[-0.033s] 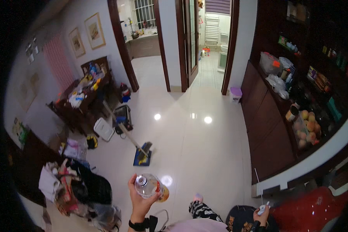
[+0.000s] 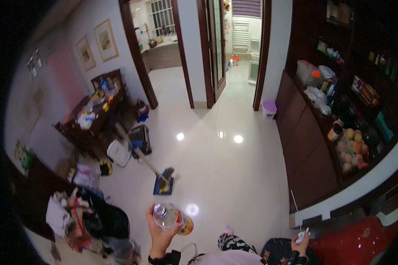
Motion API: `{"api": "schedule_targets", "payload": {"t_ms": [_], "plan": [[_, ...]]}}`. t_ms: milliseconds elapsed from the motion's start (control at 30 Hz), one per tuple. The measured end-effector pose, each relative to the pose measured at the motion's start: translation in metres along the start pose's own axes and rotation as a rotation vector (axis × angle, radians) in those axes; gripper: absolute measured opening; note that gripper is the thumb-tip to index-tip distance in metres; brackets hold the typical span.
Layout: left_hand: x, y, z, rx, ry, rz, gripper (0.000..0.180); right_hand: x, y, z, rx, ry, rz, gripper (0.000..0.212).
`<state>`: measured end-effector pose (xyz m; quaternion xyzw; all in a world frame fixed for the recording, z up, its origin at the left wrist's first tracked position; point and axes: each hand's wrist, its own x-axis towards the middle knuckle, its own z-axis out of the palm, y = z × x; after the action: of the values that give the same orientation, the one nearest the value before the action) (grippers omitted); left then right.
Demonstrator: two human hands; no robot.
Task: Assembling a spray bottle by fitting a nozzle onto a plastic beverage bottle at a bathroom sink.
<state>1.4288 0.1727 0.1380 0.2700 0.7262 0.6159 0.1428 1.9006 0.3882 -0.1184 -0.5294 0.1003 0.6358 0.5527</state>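
Observation:
My left hand (image 2: 159, 232) is wrapped round a clear plastic bottle (image 2: 174, 217) with a red and orange label. The bottle leans with its neck toward me, and I see no cap on it. At the lower right, my right hand (image 2: 300, 246) is closed on a small white object (image 2: 303, 236) whose exact kind I cannot make out. A thin pale rod (image 2: 295, 205) rises close beside that object; whether the two are joined is unclear. Beyond the bottle, a broom (image 2: 165, 178) stands with its head on a blue dustpan (image 2: 162, 191) on the floor.
A cluttered dark wooden table (image 2: 77, 137) stands at the left, near a white bin (image 2: 118, 153). Bags and clothes (image 2: 99, 216) pile up at the lower left. A dark cabinet (image 2: 311, 145) with peaches (image 2: 351, 150) lines the right, above a red surface (image 2: 349, 243). Two doorways lie ahead.
The room has shifted slightly in the picture. My left hand and the bottle sit a little lower; both hands keep their hold.

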Motion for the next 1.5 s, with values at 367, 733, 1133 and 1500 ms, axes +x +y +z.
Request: {"api": "schedule_targets", "payload": {"t_ms": [367, 733, 1133, 1500], "plan": [[0.327, -0.062, 0.089, -0.082, 0.362, -0.166, 0.09, 0.076, 0.19, 0.549, -0.386, -0.497, 0.07, 0.012], [0.79, -0.079, 0.314, -0.193, -0.028, -0.054, 0.092, 0.286, 0.183, 0.794, -0.346, -0.177, -0.123, 0.009], [1.146, -0.092, 0.608, -0.175, -0.127, -0.039, 0.095, 0.529, 0.127, 1.148, -0.298, 0.008, -0.209, 0.009], [1.46, -0.141, 0.785, -0.161, -0.007, -0.105, 0.089, 0.717, 0.235, 1.617, -0.716, -0.552, -0.42, 0.029]]}}
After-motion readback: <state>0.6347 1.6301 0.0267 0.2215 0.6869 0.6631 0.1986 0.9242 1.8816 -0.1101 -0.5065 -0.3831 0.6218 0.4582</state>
